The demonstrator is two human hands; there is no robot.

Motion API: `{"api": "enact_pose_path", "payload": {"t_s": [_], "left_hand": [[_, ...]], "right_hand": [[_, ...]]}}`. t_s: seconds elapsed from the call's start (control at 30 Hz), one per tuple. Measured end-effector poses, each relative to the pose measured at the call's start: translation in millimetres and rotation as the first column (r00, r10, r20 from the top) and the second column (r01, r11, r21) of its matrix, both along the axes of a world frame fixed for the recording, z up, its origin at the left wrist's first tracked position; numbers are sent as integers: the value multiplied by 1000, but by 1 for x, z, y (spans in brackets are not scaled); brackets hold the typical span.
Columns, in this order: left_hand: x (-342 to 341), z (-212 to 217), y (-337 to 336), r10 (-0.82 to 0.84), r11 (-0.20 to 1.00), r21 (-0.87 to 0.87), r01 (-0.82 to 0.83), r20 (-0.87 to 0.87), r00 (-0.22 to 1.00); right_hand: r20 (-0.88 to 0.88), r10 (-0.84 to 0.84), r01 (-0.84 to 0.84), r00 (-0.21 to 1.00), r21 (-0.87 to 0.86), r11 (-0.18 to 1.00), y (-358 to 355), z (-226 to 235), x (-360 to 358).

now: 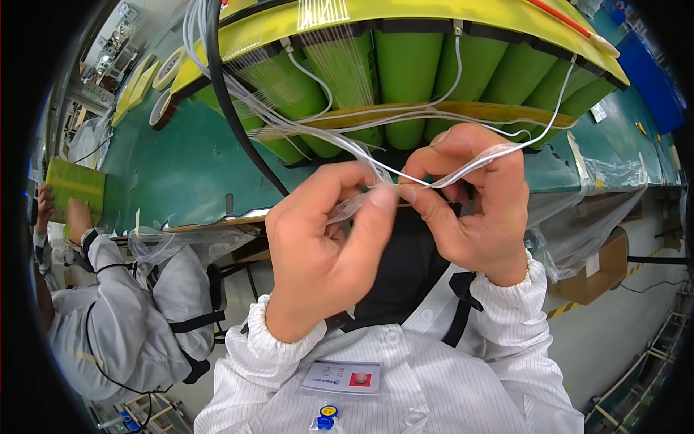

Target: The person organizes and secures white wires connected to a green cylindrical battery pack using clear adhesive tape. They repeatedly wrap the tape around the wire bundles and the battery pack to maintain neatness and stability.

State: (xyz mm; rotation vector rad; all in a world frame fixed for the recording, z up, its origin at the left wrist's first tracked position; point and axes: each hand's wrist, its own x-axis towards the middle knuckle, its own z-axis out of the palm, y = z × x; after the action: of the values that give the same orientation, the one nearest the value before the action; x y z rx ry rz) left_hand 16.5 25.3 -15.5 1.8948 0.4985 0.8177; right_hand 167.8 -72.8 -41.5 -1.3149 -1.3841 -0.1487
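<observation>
A battery pack of green cylindrical cells (408, 69), with a yellow board (260, 27) along its top, stands before me. Thin white wires (340, 139) run from its metal tabs and gather in a bundle at its front. My left hand (314, 242) pinches this bundle between thumb and index finger; what looks like clear film shows by the fingers. Close against it, my right hand (481, 199) has its fingertips closed on a white wire, with a clear strip around part of it. The exact meeting point is partly hidden by the fingers. A thick black cable (228, 101) hangs beside the left hand.
The pack stands on a green-topped table (159, 188). Tape rolls (170, 69) lie at the back left. On the left a co-worker in white (130, 311) holds a yellow-green panel (87, 184). Clear plastic (585, 231) hangs from the right edge, near a cardboard box (600, 267).
</observation>
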Motion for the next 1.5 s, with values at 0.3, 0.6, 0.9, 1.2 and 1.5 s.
{"api": "enact_pose_path", "payload": {"t_s": [0.3,0.6,0.9,1.2,1.5], "left_hand": [[3,-16,4,74,995,54,-82,131,989],[7,-10,-3,190,914,366,-176,-2,982],[5,-4,-3,143,990,-1,-143,-23,989],[-1,0,-6,107,990,-90,-106,14,994],[0,-4,-3,103,992,-80,-100,35,994]], "right_hand": [[2,9,-9,1000,18,1000,7,-5,-2],[-95,-5,4,995,-2,1000,4,-5,-6],[-19,-10,9,1000,-40,999,4,-2,-1],[-342,-80,9,936,-206,979,-2,29,-14],[-211,-103,68,972,-163,984,9,30,-21]]}}
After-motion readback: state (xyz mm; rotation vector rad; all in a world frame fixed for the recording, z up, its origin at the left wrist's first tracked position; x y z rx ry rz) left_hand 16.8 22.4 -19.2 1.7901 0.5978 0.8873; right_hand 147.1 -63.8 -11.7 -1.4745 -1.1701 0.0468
